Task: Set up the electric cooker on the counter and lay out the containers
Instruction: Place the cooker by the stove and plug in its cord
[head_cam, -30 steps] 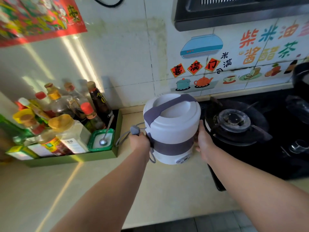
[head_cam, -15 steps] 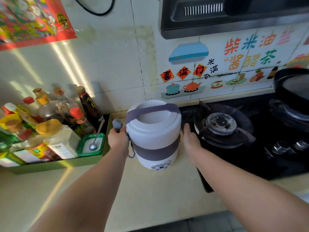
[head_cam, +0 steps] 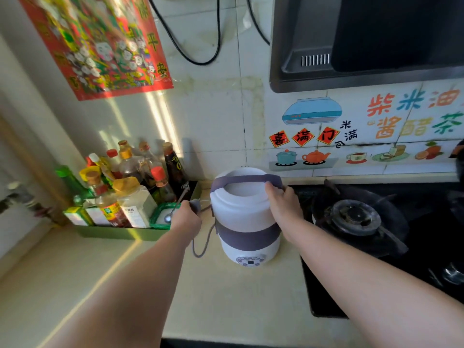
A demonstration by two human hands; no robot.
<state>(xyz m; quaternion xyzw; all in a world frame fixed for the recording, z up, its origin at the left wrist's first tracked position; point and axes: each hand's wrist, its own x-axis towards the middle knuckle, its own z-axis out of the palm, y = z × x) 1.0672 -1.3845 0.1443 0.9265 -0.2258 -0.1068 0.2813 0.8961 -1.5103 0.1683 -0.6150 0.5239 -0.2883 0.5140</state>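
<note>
Left hand (head_cam: 187, 218) clamps plug (head_cam: 195, 205); right hand (head_cam: 285, 205) grips cooker (head_cam: 247, 222); bottles (head_cam: 130, 172) left, hob (head_cam: 356, 217) right.

I count 1 electric cooker (head_cam: 247, 217), 1 grey cord (head_cam: 200, 247) off it, 2 hands in frame: left hand (head_cam: 187, 217), right hand (head_cam: 283, 204). Condiment bottles (head_cam: 130, 162): I get roughly 10, too tightly packed for an exact number. They share 1 green tray (head_cam: 113, 233) with 1 green tub (head_cam: 158, 217) and 1 spoon (head_cam: 175, 207). 1 gas burner (head_cam: 356, 217) fully in view, 1 knob (head_cam: 454, 272) at the edge. On the wall: 1 range hood (head_cam: 351, 46), 1 red poster (head_cam: 100, 46), 2 black cables (head_cam: 218, 33)
</note>
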